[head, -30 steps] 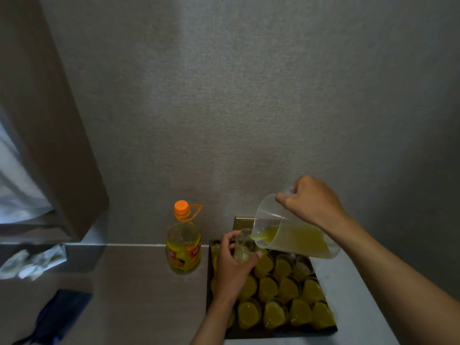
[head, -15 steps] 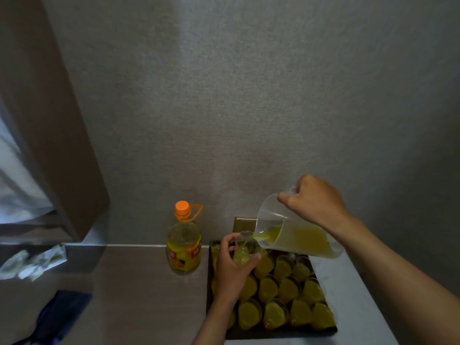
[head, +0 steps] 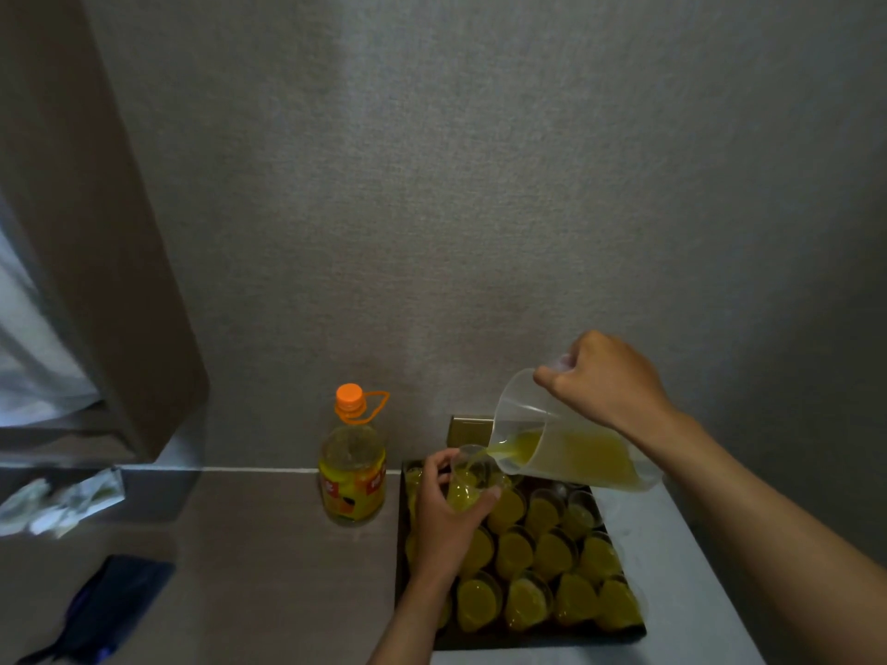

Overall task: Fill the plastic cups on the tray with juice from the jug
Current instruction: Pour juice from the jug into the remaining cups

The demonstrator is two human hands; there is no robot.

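Right hand [head: 605,380] grips the tilted jug [head: 566,448] by its handle; left hand [head: 449,513] holds a plastic cup [head: 473,482] raised above the tray [head: 537,638] as juice streams in. Step: filling a far cup. Next: level the jug, set the cup down among full neighbours. An orange-capped bottle [head: 353,467] stands beside the tray on the desk [head: 269,544].

One head-worn wide-angle view, looking forward and down from close above the worktop [head: 269,544], facing the wall [head: 480,208]; the tray [head: 528,638] sits near, low and right of centre.
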